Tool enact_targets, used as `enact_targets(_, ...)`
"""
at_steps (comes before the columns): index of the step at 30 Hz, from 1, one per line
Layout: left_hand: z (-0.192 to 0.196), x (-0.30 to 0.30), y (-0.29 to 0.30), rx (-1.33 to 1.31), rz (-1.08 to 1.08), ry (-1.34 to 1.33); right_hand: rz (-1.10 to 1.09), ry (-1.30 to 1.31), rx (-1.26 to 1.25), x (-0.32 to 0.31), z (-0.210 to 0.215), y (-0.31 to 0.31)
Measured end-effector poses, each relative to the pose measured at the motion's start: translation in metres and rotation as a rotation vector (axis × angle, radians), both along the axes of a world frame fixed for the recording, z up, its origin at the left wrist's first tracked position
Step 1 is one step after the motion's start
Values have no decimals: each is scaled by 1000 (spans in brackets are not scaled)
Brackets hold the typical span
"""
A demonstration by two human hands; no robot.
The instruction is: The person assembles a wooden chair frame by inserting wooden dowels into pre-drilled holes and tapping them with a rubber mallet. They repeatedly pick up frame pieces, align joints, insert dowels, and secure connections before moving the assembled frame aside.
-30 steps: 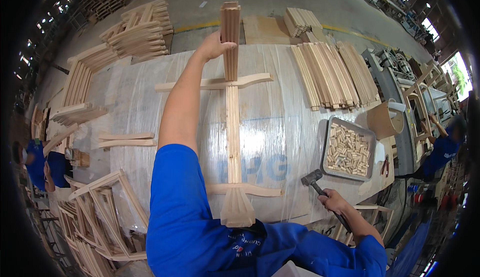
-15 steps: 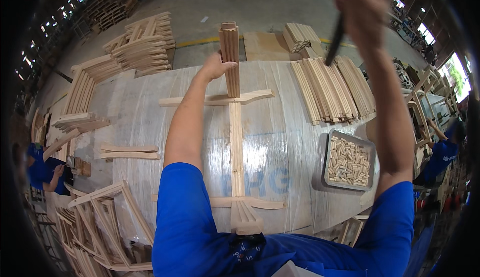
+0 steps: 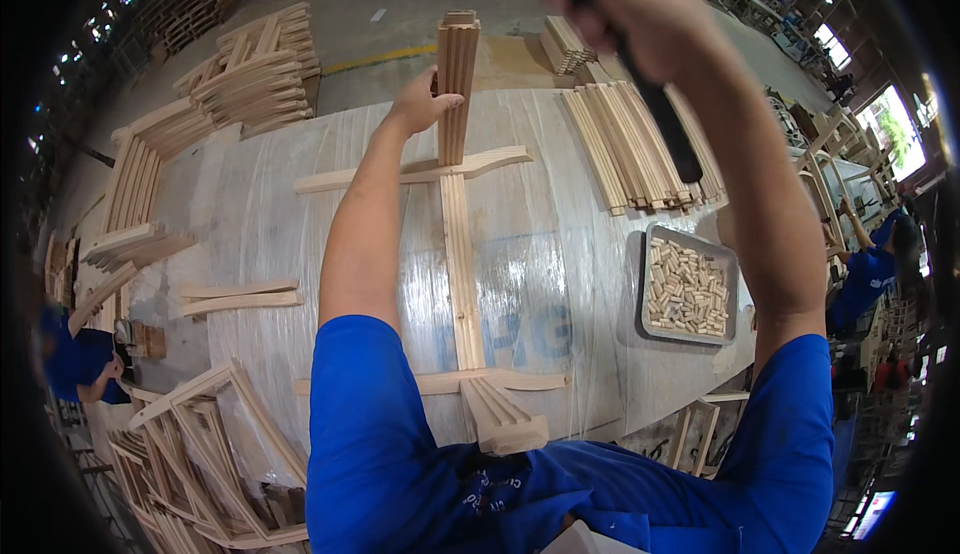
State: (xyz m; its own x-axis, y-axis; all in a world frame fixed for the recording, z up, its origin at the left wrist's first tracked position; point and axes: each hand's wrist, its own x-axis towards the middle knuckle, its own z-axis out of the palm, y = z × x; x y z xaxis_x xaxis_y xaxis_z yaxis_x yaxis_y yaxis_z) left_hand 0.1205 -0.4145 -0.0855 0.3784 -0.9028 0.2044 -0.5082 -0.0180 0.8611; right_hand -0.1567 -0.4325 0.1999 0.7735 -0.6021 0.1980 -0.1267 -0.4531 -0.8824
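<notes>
One broad desk (image 3: 595, 274), its top wrapped in clear, shiny film, carries the work. Along its middle runs a long pale bar (image 3: 460, 274), between a far crosspiece (image 3: 490, 161) and a near crosspiece (image 3: 540, 381), both curved. The bar looks stiff and fairly light, best lifted near its ends. Slats (image 3: 595, 144) lie in rows toward the far right corner. At the middle of the far edge, an upright wooden piece (image 3: 457, 94), ridged lengthwise, seems to stand on end at the far crosspiece. It should be rigid, dry and not slippery, perhaps top-heavy; the sides at mid-height offer the surest hold, while its end grain might dent or split if struck off-centre. A grey tray (image 3: 732, 299) sits near the right edge. The hands are well apart: the left hand (image 3: 425, 109) clasps the upright wooden piece, thumb across its face; the right hand (image 3: 635, 14), raised and blurred, is wrapped around a black handle (image 3: 660, 119) whose head I cannot make out. Smallest are wooden dowels (image 3: 690, 289) filling the tray, light and easily pinched.
</notes>
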Motion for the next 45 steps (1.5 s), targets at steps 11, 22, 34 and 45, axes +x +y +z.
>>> enact_targets(11, 12, -14, -8, 85, 21, -37, -10, 421, 56, 31, -76, -41)
enact_targets(22, -1, -10, -6, 63, 44, 41, -204, -160, -250, 38, -50, -58)
enact_targets(34, -18, -42, 52, 28, 294, -333, 24, 337, 103, -154, -170, 3)
enact_targets(45, -139, -274, 365, 272, 511, 339, -552, 819, -49, -516, -377, 126)
